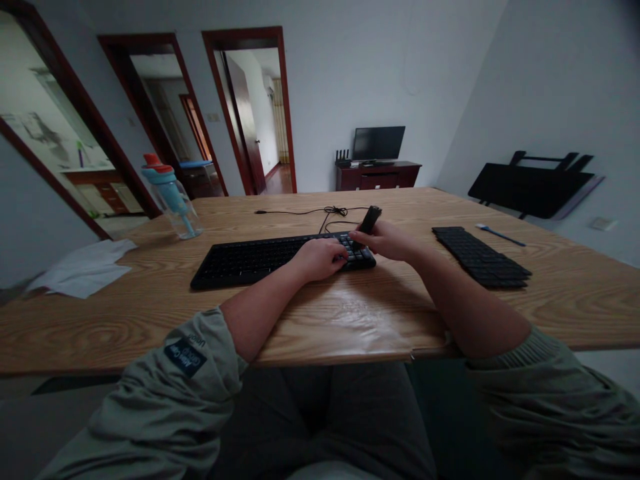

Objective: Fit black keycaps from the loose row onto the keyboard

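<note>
A black keyboard [260, 261] lies on the wooden table in front of me. My left hand [323, 259] is closed, its curled fingers resting at the number keys near the keyboard's right end. Above that same end, my right hand [387, 240] grips a short black tool [370, 220], tilted upward. The tool's lower end is down by the number keys, partly hidden by the fingers, and its exact kind is unclear. The keyboard's cable [335, 211] lies loosely coiled behind it. To the right, what look like black keycaps [480, 257] are laid out in staggered rows.
A blue-handled brush [500, 235] lies at the right of the table [575, 287]. On the left stand a clear bottle [173, 200] with a blue and red lid and some white tissues [87, 267]. A folded black table [533, 190] leans by the right wall.
</note>
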The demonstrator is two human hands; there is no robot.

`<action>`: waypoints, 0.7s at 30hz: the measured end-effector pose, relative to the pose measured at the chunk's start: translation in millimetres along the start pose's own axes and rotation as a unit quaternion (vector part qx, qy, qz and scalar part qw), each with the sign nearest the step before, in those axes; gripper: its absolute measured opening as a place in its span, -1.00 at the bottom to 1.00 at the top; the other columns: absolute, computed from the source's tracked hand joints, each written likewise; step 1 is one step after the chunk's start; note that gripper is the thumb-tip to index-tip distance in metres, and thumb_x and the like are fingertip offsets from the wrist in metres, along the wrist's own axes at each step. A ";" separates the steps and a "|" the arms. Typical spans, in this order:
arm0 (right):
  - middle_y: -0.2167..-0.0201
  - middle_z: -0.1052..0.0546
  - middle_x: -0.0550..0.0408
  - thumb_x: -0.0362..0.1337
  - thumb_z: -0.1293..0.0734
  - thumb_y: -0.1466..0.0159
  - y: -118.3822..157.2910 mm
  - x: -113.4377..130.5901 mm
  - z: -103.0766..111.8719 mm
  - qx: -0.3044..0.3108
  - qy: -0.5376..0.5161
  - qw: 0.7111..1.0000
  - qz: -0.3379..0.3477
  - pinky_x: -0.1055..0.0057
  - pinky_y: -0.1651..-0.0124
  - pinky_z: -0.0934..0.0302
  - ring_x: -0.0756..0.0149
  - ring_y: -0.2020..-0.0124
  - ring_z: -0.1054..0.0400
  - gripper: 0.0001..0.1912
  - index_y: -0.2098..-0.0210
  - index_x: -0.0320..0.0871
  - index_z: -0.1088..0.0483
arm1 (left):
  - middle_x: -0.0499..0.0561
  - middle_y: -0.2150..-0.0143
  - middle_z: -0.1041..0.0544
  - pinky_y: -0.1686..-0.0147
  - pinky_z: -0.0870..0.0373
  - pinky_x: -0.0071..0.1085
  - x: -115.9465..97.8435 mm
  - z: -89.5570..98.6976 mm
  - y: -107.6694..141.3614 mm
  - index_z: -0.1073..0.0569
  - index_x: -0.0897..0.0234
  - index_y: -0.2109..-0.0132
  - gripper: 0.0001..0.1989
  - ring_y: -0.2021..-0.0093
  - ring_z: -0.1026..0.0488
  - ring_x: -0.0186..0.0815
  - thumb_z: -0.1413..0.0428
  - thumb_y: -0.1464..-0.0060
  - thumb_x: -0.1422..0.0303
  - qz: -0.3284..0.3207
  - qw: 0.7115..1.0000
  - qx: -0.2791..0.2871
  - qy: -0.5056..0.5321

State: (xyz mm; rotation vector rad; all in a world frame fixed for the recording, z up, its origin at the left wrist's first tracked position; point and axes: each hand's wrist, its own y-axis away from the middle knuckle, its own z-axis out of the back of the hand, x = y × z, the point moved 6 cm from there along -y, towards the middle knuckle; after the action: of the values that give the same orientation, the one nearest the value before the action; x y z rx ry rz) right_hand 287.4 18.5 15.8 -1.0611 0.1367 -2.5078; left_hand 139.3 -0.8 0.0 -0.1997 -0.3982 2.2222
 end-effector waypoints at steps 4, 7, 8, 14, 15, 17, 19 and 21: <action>0.51 -0.43 0.06 0.01 -0.28 -0.31 0.0 0.1 3.1 -0.013 0.027 0.999 0.016 0.34 0.40 -0.12 0.29 0.46 -0.22 -0.62 0.49 -0.12 -0.32 | 0.00 0.18 -0.60 0.22 -0.37 -0.38 2.1 -0.7 -0.2 -0.60 0.17 0.17 -0.82 0.21 -0.51 -0.24 -0.09 -0.19 0.33 -0.001 1.000 -0.005 0.009; 0.48 -0.46 0.05 -0.03 -0.28 -0.32 0.6 -0.2 5.0 -0.021 0.047 0.999 0.011 0.33 0.38 -0.12 0.27 0.45 -0.25 -0.65 0.48 -0.12 -0.33 | 0.00 0.20 -0.60 0.25 -0.36 -0.38 2.5 -1.4 -0.2 -0.60 0.17 0.18 -0.82 0.23 -0.51 -0.24 -0.09 -0.19 0.32 -0.006 1.000 -0.009 0.009; 0.46 -0.47 0.04 -0.04 -0.28 -0.32 0.9 0.4 5.2 -0.021 0.053 0.998 0.014 0.33 0.37 -0.13 0.26 0.43 -0.26 -0.66 0.46 -0.12 -0.34 | 0.00 0.20 -0.60 0.26 -0.36 -0.38 2.6 -1.8 -0.3 -0.60 0.17 0.18 -0.82 0.24 -0.51 -0.24 -0.08 -0.19 0.32 -0.007 1.000 -0.009 0.008; 0.32 -0.57 -0.03 -0.04 -0.29 -0.33 3.6 6.2 3.8 0.006 0.054 0.997 0.056 0.31 0.25 -0.23 0.18 0.32 -0.37 -0.71 0.32 -0.13 -0.45 | 0.00 0.22 -0.60 0.26 -0.36 -0.37 6.9 -2.4 -0.5 -0.57 0.19 0.20 -0.84 0.24 -0.52 -0.23 -0.09 -0.17 0.31 0.015 0.999 -0.018 0.022; 0.31 -0.57 -0.04 -0.03 -0.28 -0.33 4.0 6.6 4.0 0.008 0.057 0.997 0.057 0.30 0.24 -0.24 0.17 0.31 -0.38 -0.70 0.31 -0.13 -0.45 | 0.00 0.22 -0.61 0.26 -0.37 -0.37 9.0 -1.8 -0.3 -0.56 0.20 0.20 -0.84 0.24 -0.52 -0.23 -0.10 -0.16 0.30 0.029 0.999 -0.022 0.028; 0.30 -0.57 -0.05 -0.01 -0.28 -0.33 4.5 7.0 4.4 0.011 0.064 0.996 0.057 0.28 0.22 -0.25 0.14 0.29 -0.39 -0.69 0.29 -0.14 -0.46 | -0.01 0.22 -0.61 0.27 -0.38 -0.37 13.0 -1.3 0.2 -0.55 0.20 0.19 -0.84 0.24 -0.52 -0.23 -0.11 -0.14 0.29 0.056 0.997 -0.023 0.039; 0.29 -0.57 -0.06 0.00 -0.28 -0.33 4.6 7.1 4.4 0.014 0.064 0.996 0.056 0.27 0.21 -0.26 0.12 0.28 -0.40 -0.68 0.28 -0.13 -0.47 | -0.01 0.20 -0.62 0.25 -0.39 -0.36 14.9 -2.0 0.5 -0.57 0.18 0.15 -0.81 0.22 -0.53 -0.21 -0.12 -0.14 0.27 0.067 0.997 -0.015 0.046; 0.28 -0.57 -0.06 0.00 -0.29 -0.31 4.1 6.2 4.5 0.014 0.057 0.997 0.057 0.27 0.20 -0.27 0.12 0.27 -0.41 -0.68 0.28 -0.13 -0.48 | -0.02 0.17 -0.63 0.20 -0.40 -0.35 15.0 -3.7 0.3 -0.58 0.16 0.12 -0.78 0.19 -0.54 -0.20 -0.11 -0.14 0.26 0.064 0.997 -0.003 0.047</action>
State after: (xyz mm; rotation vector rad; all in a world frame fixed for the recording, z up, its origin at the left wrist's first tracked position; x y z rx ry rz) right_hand 288.0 12.6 22.1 -0.8748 0.1884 -2.4584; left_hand 130.8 11.5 -3.6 -0.3389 -0.3489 2.3265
